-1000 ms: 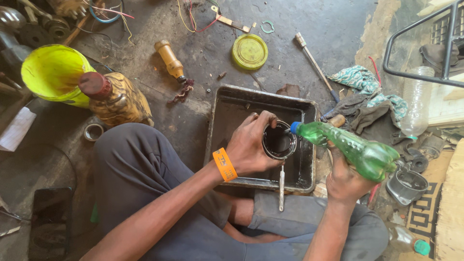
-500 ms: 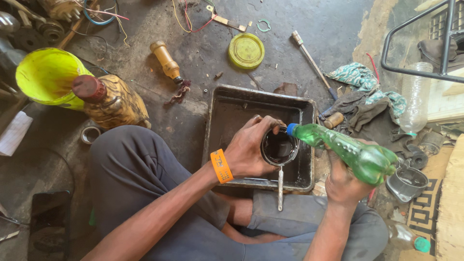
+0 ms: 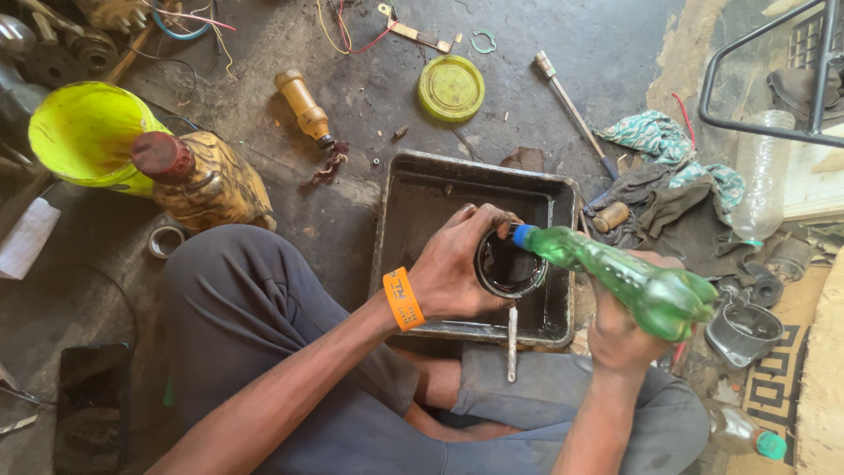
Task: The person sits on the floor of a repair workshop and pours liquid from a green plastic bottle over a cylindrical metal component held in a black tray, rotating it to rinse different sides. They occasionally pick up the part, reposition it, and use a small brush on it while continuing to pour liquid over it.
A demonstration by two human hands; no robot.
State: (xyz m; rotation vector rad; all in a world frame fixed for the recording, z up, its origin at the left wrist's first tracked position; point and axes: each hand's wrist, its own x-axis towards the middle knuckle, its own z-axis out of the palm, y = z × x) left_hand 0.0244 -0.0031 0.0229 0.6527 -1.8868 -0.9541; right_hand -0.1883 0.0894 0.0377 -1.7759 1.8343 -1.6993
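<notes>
Left hand [image 3: 457,268], orange wristband, curls round a dark round metal cup [image 3: 510,264] held over the black rectangular tray [image 3: 440,185]. Tilted green translucent plastic bottle [image 3: 629,281], blue neck at cup rim, gripped underneath by right hand [image 3: 620,339], tray's right side.

Tray [image 3: 400,255] interior open; rags [image 3: 668,189] crowd right side.

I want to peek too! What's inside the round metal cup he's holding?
The round metal cup in the left hand looks dark and shiny inside, like dirty liquid. The green bottle tips its blue mouth onto the rim. The bottom is hidden.
</notes>
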